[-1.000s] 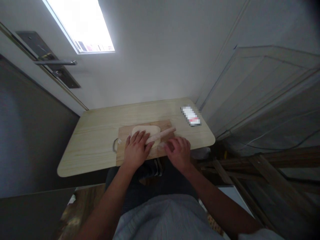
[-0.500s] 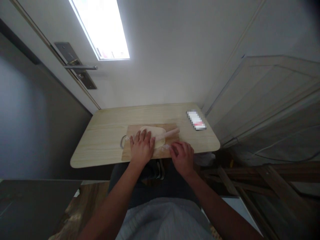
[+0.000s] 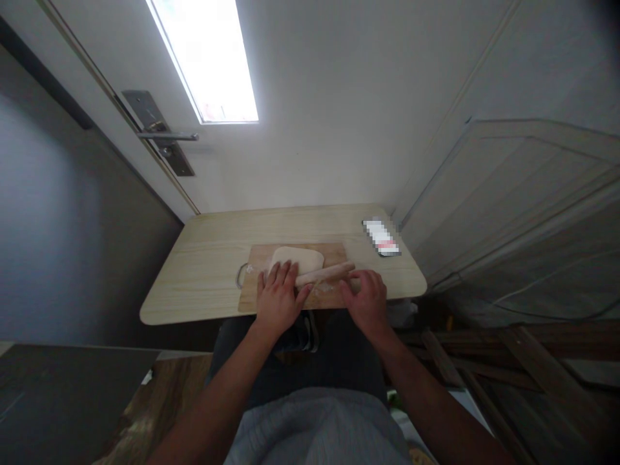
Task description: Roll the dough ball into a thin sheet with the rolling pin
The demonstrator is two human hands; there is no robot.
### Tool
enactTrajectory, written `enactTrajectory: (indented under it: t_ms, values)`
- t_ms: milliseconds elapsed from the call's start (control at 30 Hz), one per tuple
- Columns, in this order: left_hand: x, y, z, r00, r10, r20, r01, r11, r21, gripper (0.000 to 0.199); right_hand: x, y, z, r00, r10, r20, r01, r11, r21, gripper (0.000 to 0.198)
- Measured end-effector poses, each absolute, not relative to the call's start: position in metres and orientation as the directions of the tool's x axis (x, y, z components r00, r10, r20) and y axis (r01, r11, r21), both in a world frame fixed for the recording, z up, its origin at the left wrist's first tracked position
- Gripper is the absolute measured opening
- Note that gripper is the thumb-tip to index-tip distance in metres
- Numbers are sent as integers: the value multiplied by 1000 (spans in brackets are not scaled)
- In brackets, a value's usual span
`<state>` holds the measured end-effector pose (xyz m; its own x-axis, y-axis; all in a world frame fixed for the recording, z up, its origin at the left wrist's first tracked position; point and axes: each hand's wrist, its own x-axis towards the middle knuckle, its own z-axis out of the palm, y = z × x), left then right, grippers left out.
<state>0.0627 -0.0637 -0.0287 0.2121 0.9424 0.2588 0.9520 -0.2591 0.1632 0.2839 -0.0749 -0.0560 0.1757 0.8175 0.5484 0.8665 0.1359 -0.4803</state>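
Note:
On the wooden cutting board lies a flat, pale sheet of dough with rounded corners. A light wooden rolling pin rests slantwise along the dough's near edge, its right end reaching past the board. My left hand lies palm down over the pin's left part, fingers spread forward onto the dough; that end of the pin is hidden beneath it. Close to the pin's right end is my right hand, fingers loosely curled, with a gap between thumb and forefinger and nothing visible in it.
White flour marks the board near its metal ring handle and below the pin. A phone, its screen blurred out, lies at the right of the pale wooden table. Behind stands a white door with a lever handle.
The rolling pin has come nearer to me and shifted right, uncovering more dough. My left hand has moved slightly nearer; my right hand has moved right, toward the pin's end.

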Motion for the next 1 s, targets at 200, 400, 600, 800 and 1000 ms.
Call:
enactTrajectory:
  t_ms: [200, 400, 600, 800, 1000]
  values:
    - [60, -34, -16, 170, 977, 129, 968, -190, 166, 63, 279, -66, -55, 174, 764, 622, 873, 173, -456, 33]
    - [61, -4, -19, 41, 994, 106, 979, -61, 193, 61, 265, -64, -63, 69, 831, 551, 899, 188, -396, 14]
    - [58, 5, -26, -63, 984, 167, 975, 25, 222, 63, 257, -48, -55, 2, 891, 455, 914, 183, -362, 10]
    - [49, 31, -23, -191, 980, 61, 934, 162, 318, 63, 254, -39, -49, -42, 919, 393, 930, 180, -321, 11]
    - [48, 44, -24, -226, 972, 59, 931, 198, 308, 62, 253, -41, -53, -41, 896, 442, 932, 194, -306, 13]
